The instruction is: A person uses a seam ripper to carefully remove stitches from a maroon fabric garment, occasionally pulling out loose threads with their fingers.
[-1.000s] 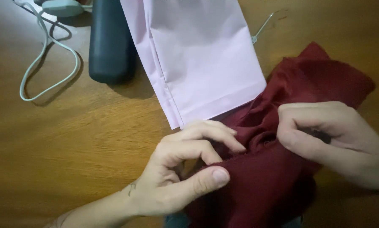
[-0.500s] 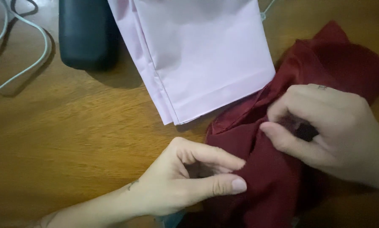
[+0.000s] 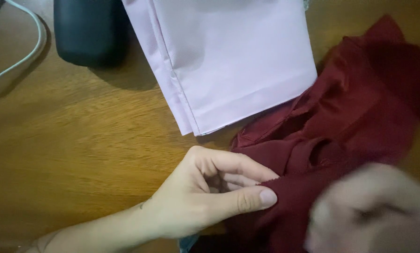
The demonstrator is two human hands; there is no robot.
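L hand [image 3: 205, 197] pinches near-left edge of crumpled dark-red cloth [image 3: 350, 126] btw thumb & index. R hand [image 3: 373, 211], blurred, on cloth's near-right; grip unclear. Cloth on brown wooden table [image 3: 79, 140], right of centre.

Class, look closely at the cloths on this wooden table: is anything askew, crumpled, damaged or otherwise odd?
The dark red cloth lies bunched and creased, its upper edge tucked under the folded pink cloth. The left hand pinches its edge. The right hand is too blurred to judge. Nothing looks torn or spilled.
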